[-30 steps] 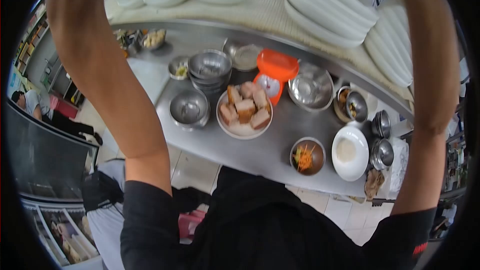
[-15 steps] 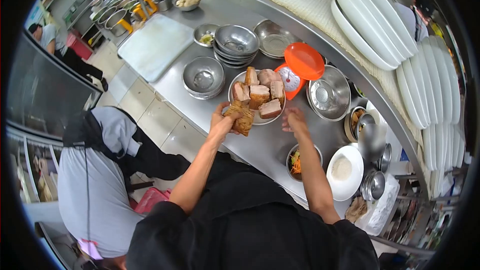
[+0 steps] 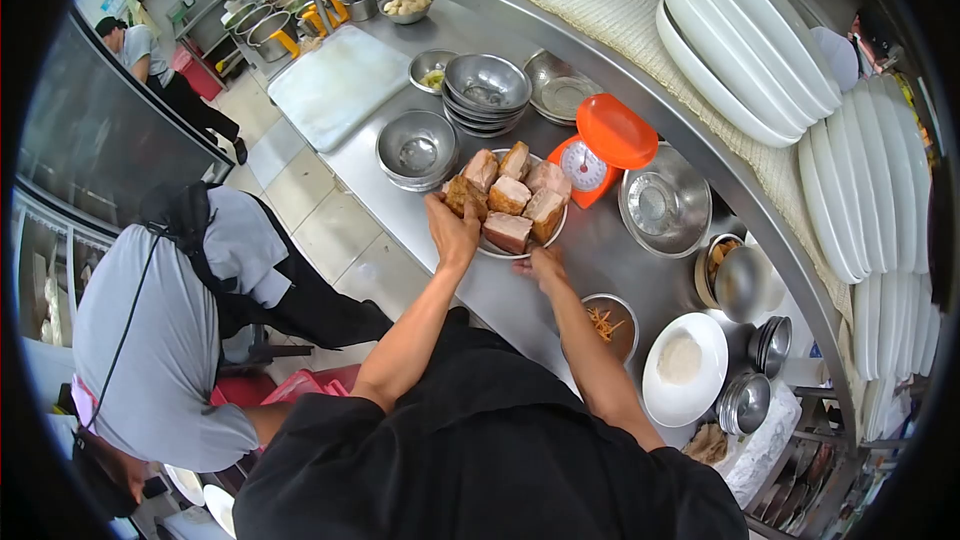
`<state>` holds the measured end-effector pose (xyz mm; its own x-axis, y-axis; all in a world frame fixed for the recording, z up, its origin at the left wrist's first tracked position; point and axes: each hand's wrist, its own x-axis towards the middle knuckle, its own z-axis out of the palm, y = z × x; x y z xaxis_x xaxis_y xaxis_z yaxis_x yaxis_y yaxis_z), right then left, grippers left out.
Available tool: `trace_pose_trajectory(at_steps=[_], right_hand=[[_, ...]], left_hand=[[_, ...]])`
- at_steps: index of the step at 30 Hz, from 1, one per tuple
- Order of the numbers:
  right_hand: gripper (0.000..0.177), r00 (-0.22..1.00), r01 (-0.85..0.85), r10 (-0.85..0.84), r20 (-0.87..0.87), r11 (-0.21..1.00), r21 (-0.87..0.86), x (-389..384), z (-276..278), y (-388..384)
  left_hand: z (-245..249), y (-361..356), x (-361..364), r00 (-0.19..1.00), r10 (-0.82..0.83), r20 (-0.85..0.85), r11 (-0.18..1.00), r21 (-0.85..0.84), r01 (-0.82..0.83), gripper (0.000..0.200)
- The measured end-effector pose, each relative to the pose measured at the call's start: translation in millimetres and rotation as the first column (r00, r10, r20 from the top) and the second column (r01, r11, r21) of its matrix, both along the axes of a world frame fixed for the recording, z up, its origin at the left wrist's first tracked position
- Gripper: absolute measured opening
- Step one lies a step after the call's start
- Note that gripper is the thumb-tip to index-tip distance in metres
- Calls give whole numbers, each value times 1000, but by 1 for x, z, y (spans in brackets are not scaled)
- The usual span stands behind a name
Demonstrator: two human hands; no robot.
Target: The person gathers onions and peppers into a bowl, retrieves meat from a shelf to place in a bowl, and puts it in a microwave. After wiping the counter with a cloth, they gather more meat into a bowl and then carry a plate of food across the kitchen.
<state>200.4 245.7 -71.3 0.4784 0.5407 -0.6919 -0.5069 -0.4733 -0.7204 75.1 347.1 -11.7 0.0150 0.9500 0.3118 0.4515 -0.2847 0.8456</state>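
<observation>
My left hand [image 3: 453, 232] is closed around a browned piece of pork belly [image 3: 464, 195] at the left side of a round metal bowl [image 3: 494, 252]. Several more chunks of pork belly [image 3: 508, 232] fill that bowl, pale on their cut sides with golden-brown skin. At the bowl's near right edge, my right hand [image 3: 545, 267] grips the rim; some of its fingers are hidden. Right behind the bowl stands an orange kitchen scale [image 3: 585, 164] with a round dial and an orange pan on top.
Stacked metal bowls [image 3: 486, 90] and a white cutting board [image 3: 338, 86] lie to the left. On the right are a white oval plate [image 3: 690, 390] and a bowl of shredded carrot [image 3: 606, 324]. A shelf with white dishes overhangs the back. A person in grey [image 3: 165, 330] bends close on my left.
My left hand has brought the pork piece from in front of the bowl to its left side. My right hand has moved left onto the rim. The view has shifted slightly.
</observation>
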Motion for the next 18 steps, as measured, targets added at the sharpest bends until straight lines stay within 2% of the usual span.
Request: trace_pose_trajectory(at_steps=[1,3,7,9,10,12,14,16,18], right_hand=[[32,1000,-6,6,-6,1000,1,-7,2,-3],[33,995,-65,70,-76,996,68,-15,7,-8],[35,993,-91,96,-75,994,63,-23,17,-16],[34,989,-110,115,-95,992,55,-18,10,-15],[34,984,-128,133,-115,991,47,-16,6,-16],[40,984,-142,147,-105,989,46,-17,7,-21],[47,983,-153,158,-97,987,53,-19,10,-23],[50,983,-66,79,-164,994,83,-16,16,-26],[45,988,-15,31,-154,995,99,-15,24,-32]], left_hand=[[0,0,-5,1000,6,-6,1000,1,-6,39],[5,-3,-11,982,-93,-166,987,116,113,39],[7,-10,-19,978,-127,-169,990,43,135,34],[4,-17,-35,897,-372,-240,927,-49,371,37],[1,-22,-37,898,-368,-239,929,-53,367,37],[3,-33,-43,905,-361,-226,912,114,393,40],[11,-28,-49,898,-381,-221,911,76,405,42],[24,-26,-53,890,-406,-208,905,43,423,43],[33,-21,-63,943,-256,-214,910,276,310,30]])
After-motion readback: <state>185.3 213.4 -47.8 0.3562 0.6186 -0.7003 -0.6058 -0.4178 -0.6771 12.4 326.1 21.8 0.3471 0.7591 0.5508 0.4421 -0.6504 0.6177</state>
